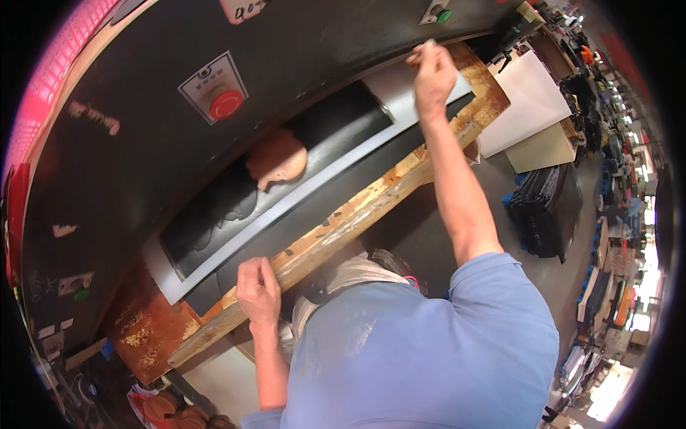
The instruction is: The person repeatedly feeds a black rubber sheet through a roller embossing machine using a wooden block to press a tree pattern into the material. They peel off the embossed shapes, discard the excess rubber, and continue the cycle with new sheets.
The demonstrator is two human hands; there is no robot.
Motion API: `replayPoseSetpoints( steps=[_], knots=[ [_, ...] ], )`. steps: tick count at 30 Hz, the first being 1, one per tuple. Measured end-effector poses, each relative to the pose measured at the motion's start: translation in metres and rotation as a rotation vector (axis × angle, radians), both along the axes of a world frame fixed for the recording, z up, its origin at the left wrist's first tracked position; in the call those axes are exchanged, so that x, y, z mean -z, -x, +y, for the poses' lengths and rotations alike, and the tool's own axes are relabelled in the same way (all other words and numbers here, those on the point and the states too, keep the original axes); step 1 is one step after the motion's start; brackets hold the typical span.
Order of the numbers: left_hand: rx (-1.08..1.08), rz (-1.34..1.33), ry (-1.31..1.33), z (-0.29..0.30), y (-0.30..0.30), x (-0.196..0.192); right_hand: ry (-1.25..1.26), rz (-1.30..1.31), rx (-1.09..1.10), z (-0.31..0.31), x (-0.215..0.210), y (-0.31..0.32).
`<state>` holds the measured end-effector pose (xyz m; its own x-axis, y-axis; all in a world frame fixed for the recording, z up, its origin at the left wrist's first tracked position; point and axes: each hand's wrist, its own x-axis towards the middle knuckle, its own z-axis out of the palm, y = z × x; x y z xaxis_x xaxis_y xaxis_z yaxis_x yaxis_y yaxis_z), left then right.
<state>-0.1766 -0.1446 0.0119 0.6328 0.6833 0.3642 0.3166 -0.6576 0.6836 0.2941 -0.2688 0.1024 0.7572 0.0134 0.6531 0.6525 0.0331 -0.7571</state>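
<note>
I stand at a large black press machine (143, 164). Inside its slot, a tan leather piece (277, 159) lies on the dark bed above a grey metal strip (286, 207). My left hand (259, 289) rests closed on the worn wooden front edge (357, 211) of the machine table. My right hand (433, 75) is raised far out to the right end of the machine, fingers pinched on a small tan piece; what exactly it is I cannot make out.
A red round stop button (226, 104) sits on the machine face, with green buttons at the top (444, 15) and lower left (81, 294). White and beige boards (532, 100) and black stacked material (547, 207) stand to the right. Brown leather pieces (168, 411) lie low left.
</note>
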Motion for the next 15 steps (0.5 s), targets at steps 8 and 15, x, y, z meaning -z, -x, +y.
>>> replayPoseSetpoints(
  steps=[8, 15],
  knots=[
    [-0.080, 0.049, -0.224, -0.004, -0.008, 0.001, 0.239, -0.038, 0.069, -0.083, -0.027, -0.062],
    [-0.144, 0.065, -0.219, -0.002, -0.013, -0.003, 0.715, -0.274, 0.133, -0.100, 0.095, 0.090]
  ],
)
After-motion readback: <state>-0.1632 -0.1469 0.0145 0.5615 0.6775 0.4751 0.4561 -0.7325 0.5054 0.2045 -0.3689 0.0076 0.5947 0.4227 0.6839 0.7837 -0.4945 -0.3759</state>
